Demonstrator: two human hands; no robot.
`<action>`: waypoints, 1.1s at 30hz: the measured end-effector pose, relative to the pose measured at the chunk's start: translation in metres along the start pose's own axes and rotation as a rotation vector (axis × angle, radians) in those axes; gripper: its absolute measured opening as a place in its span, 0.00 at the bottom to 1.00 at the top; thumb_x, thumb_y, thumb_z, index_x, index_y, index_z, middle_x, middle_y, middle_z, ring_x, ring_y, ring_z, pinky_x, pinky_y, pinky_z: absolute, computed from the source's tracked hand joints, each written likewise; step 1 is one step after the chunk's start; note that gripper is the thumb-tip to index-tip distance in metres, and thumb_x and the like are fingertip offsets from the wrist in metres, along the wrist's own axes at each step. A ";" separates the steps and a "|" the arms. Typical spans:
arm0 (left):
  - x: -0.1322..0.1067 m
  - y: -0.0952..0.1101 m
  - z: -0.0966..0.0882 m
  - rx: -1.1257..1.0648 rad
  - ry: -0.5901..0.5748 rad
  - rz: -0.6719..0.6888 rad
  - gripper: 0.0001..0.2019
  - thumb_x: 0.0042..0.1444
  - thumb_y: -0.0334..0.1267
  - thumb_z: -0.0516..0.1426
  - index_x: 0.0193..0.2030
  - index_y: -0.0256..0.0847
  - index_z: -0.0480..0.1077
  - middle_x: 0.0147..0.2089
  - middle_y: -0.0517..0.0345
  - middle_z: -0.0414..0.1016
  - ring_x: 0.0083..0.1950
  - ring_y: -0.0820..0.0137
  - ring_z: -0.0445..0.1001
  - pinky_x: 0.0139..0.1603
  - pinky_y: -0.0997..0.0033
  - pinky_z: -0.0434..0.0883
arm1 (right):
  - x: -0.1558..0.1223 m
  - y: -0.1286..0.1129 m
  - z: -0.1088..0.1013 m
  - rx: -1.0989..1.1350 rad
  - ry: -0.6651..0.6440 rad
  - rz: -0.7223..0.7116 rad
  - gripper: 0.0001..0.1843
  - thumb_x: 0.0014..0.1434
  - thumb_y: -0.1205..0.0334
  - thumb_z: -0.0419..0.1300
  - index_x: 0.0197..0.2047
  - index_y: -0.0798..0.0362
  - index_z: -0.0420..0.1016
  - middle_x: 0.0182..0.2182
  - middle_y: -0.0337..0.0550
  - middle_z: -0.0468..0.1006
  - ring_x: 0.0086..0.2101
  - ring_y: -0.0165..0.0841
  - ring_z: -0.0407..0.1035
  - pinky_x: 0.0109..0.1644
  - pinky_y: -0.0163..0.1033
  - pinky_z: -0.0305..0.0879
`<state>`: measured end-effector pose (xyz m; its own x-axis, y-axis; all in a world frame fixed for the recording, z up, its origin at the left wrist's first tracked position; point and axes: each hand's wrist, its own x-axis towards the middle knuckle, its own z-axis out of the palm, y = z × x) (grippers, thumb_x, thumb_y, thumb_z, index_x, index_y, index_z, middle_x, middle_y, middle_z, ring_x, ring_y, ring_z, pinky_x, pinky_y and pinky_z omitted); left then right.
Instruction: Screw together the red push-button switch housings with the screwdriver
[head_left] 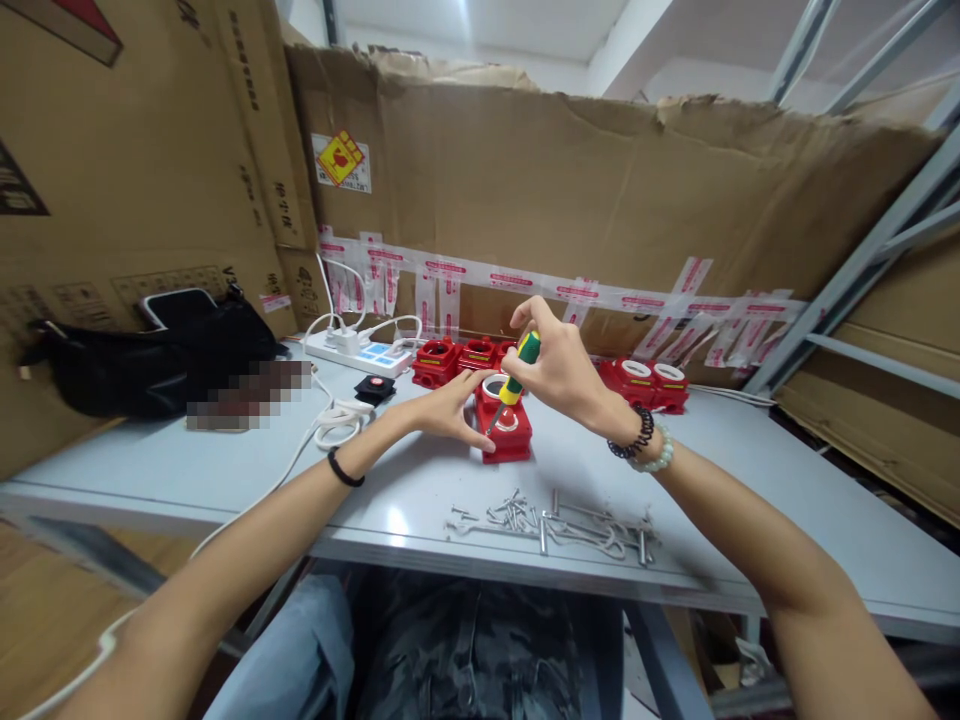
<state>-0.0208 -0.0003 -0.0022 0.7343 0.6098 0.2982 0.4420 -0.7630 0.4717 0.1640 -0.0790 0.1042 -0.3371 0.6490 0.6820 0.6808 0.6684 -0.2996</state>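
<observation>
A red housing [510,447] with a white ring [495,387] on its upper part sits on the white table. My left hand [452,412] grips the housing from its left side, thumb near its front left corner. My right hand [559,365] is closed round the green and yellow handle of a screwdriver [520,372]. The screwdriver slants down to the left, its tip at the front left corner of the housing, close to my left thumb. Whether a screw sits under the tip is too small to make out.
Several red housings [436,360] stand behind, with more red housings with white rings [637,372] to the right. Screws, metal rods and cords [517,512] lie near the front edge. At left are a power strip [360,352], white cable [337,425] and black bag [150,350]. Cardboard [570,190] walls the back.
</observation>
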 end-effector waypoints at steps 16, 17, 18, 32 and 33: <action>0.002 -0.001 0.002 0.013 0.016 0.057 0.58 0.36 0.58 0.65 0.69 0.45 0.37 0.71 0.44 0.40 0.70 0.45 0.40 0.67 0.45 0.50 | 0.020 -0.037 0.007 -0.670 -0.155 -0.006 0.10 0.55 0.63 0.53 0.28 0.58 0.72 0.23 0.52 0.72 0.25 0.34 0.63 0.26 0.38 0.50; 0.002 -0.001 0.002 0.014 0.019 0.059 0.59 0.36 0.58 0.65 0.69 0.46 0.36 0.71 0.44 0.39 0.71 0.45 0.39 0.67 0.45 0.49 | 0.022 -0.040 0.008 -0.679 -0.179 0.002 0.11 0.56 0.62 0.54 0.27 0.58 0.72 0.23 0.52 0.71 0.25 0.35 0.63 0.26 0.39 0.50; 0.002 -0.002 0.002 0.015 0.019 0.058 0.59 0.36 0.58 0.65 0.70 0.46 0.35 0.71 0.44 0.39 0.71 0.45 0.39 0.67 0.45 0.49 | 0.025 -0.042 0.007 -0.683 -0.202 0.009 0.11 0.56 0.62 0.54 0.26 0.58 0.72 0.22 0.52 0.71 0.25 0.35 0.64 0.27 0.39 0.50; 0.001 0.008 0.003 0.035 -0.015 -0.033 0.57 0.37 0.60 0.64 0.69 0.42 0.41 0.68 0.40 0.47 0.68 0.41 0.45 0.65 0.42 0.52 | 0.033 -0.036 -0.031 -0.378 -0.657 -0.230 0.11 0.58 0.63 0.53 0.45 0.55 0.59 0.31 0.44 0.71 0.27 0.31 0.60 0.28 0.37 0.52; 0.001 0.008 0.003 0.029 -0.020 -0.032 0.56 0.37 0.60 0.64 0.69 0.42 0.42 0.67 0.40 0.49 0.68 0.41 0.46 0.64 0.41 0.52 | 0.034 -0.037 -0.032 -0.352 -0.686 -0.260 0.11 0.58 0.63 0.53 0.45 0.53 0.59 0.33 0.44 0.71 0.28 0.31 0.60 0.28 0.37 0.53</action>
<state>-0.0148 -0.0061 -0.0001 0.7293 0.6301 0.2667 0.4802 -0.7490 0.4565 0.1482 -0.0936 0.1600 -0.7583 0.6432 0.1059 0.6518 0.7492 0.1177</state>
